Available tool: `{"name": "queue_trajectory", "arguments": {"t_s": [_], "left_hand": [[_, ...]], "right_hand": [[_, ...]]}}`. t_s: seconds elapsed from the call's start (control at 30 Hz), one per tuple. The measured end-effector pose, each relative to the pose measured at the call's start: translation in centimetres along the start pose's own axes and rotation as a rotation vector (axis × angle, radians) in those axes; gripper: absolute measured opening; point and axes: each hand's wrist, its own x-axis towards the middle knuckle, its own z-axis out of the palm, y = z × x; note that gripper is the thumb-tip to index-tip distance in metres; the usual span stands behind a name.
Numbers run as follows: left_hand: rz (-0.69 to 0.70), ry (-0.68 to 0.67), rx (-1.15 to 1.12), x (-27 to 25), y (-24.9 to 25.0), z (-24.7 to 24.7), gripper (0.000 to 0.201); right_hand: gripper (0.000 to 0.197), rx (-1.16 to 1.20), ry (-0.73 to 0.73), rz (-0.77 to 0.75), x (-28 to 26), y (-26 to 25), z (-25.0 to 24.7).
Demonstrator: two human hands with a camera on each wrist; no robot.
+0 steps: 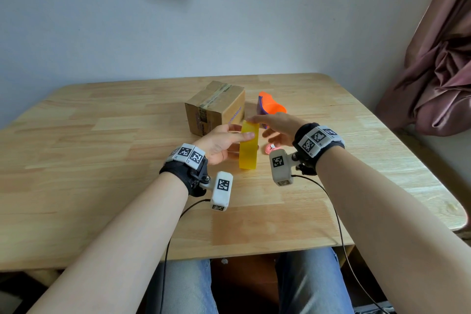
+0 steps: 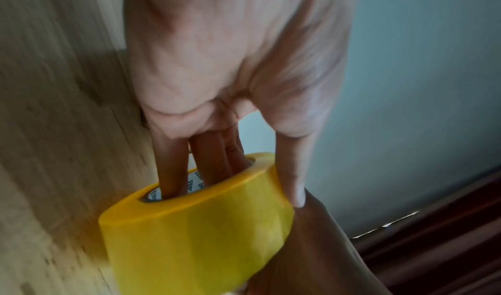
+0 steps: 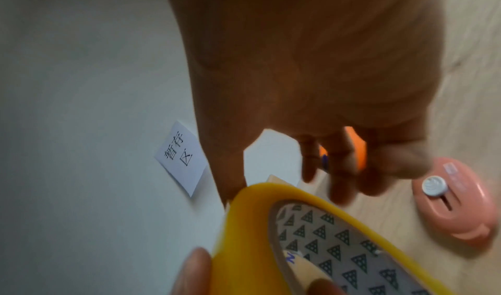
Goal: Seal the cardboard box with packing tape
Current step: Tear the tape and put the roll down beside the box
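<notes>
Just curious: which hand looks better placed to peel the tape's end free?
Probably the right hand: it holds nothing, with open fingers at the yellow tape roll's top edge, while the left hand grips the roll.

I am counting one roll of yellow packing tape (image 1: pixel 249 146), gripped in my left hand (image 1: pixel 221 144) with my fingers through its core. Just beyond my hands, one cardboard box (image 1: pixel 216 107) is sitting. Past my right hand (image 1: pixel 276 127) one orange and purple tool (image 1: pixel 270 106) is lying, and under that hand's palm one small pink cutter (image 1: pixel 270 148) is lying. One paper note (image 3: pixel 181 157) is hanging above.
</notes>
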Motion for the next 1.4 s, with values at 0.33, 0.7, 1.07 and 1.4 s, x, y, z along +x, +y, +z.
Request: {"name": "queue_trajectory", "arguments": {"t_s": [0.33, 0.7, 1.07, 1.4], "left_hand": [[0.103, -0.043, 0.059, -0.6, 1.3, 1.3, 0.054], [0.256, 0.143, -0.052, 1.2, 4.6, 4.1, 0.015], [0.457, 0.395, 0.075, 3.7, 5.0, 4.1, 0.029], [0.559, 0.841, 0.312, 4.5, 6.1, -0.8, 0.025]], "right_hand": [[0.04, 0.229, -0.147, -0.004, -3.0, -1.0, -1.7], [0.049, 0.108, 0.458, -0.128, -0.6, 0.0, -6.5], [0.044, -0.344, 0.448, -0.023, 3.3, 5.4, -6.1], [0.022, -0.434, 0.492, -0.077, 5.3, 4.2, -5.5]]}}
